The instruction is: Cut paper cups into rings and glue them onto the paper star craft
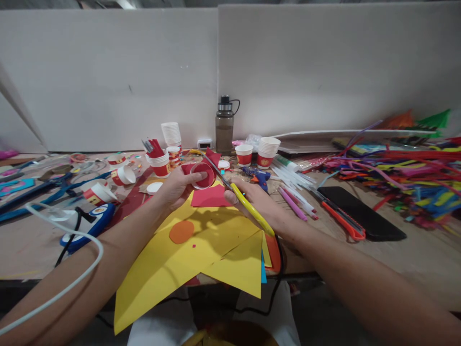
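Note:
My left hand (176, 188) is closed on a piece of red paper (204, 179) with a pale round outline on it, the thumb pressing on its face. In my right hand (260, 198) is a pair of yellow-handled scissors (249, 205). Their blades reach up and left along the right edge of the red paper; I cannot tell whether they are parted. Below both hands lie yellow sheets (162, 264), with an orange paper disc (181, 232) and another red sheet (211, 197) on top.
Stacked paper cups (268, 153) and a water bottle (224, 129) stand at the back. Towards the right lie a glue gun (261, 178), a red box cutter (344, 221), a black phone (362, 211) and many pipe cleaners (406, 168). A white cable (99, 254) crosses my left forearm.

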